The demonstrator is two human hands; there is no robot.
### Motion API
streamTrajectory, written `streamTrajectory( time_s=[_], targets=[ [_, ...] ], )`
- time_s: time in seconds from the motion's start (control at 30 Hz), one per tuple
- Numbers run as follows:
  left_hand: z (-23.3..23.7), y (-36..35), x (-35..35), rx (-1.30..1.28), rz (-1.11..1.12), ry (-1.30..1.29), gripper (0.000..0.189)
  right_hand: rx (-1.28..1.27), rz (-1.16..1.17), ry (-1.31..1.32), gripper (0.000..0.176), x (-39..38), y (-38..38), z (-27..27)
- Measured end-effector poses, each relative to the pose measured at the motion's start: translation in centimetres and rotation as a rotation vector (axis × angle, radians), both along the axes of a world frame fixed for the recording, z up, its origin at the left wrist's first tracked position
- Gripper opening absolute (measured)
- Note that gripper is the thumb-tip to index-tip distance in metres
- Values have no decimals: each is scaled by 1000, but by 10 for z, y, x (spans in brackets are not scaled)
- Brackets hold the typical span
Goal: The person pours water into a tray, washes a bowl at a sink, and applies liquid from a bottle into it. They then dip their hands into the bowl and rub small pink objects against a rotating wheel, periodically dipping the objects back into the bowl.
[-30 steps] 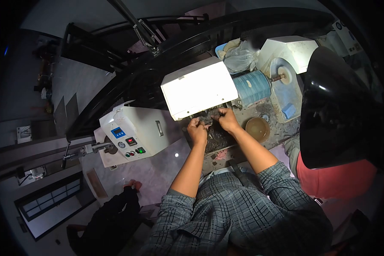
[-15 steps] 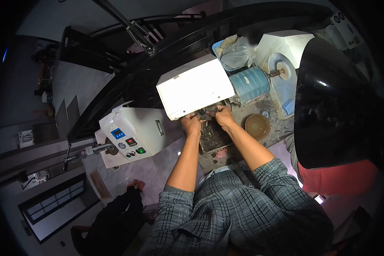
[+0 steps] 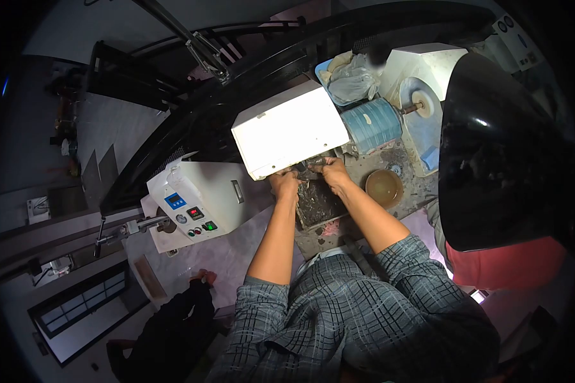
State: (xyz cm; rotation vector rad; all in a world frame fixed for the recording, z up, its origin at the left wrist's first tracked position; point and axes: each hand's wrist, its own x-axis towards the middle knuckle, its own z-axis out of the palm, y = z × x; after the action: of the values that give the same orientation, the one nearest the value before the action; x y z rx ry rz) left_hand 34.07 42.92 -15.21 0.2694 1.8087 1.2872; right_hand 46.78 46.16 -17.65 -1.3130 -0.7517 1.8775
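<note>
Both of my hands reach beneath the front edge of a white machine hood (image 3: 291, 131). My left hand (image 3: 285, 184) is closed, its fingertips partly hidden under the hood's lower edge. Close by on the right, my right hand (image 3: 332, 173) is closed too, with thumb and fingers pinched together. Whatever lies between the fingers is too small and dark to make out. Below the hands is a dark, dirty tray (image 3: 319, 207) with wet-looking grime. A blue motor (image 3: 372, 126) joins the hood on its right side.
A brown bowl of liquid (image 3: 384, 188) stands right of my right forearm. Further right are a polishing wheel (image 3: 420, 104) on a shaft and a large black shape (image 3: 492, 159). A white control box (image 3: 201, 195) sits on the left. Another person (image 3: 172, 325) is at lower left.
The view has shifted very slightly. Both hands stay under the hood's edge, with only small movements of the fingers and wrists.
</note>
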Motion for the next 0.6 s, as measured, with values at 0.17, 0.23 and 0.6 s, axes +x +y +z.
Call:
streamTrajectory(
  time_s=[0.17, 0.23, 0.6],
  targets=[
    [-3, 5, -1, -3, -12, 27, 12, -46, -37, -5, 11, -3, 2, 1],
    [-4, 5, -4, 25, -7, 35, 11, -47, -31, -15, 10, -5, -1, 0],
    [-18, -4, -10, 97, -101, 30, 14, -50, -20, 24, 10, -3, -5, -14]
  ],
)
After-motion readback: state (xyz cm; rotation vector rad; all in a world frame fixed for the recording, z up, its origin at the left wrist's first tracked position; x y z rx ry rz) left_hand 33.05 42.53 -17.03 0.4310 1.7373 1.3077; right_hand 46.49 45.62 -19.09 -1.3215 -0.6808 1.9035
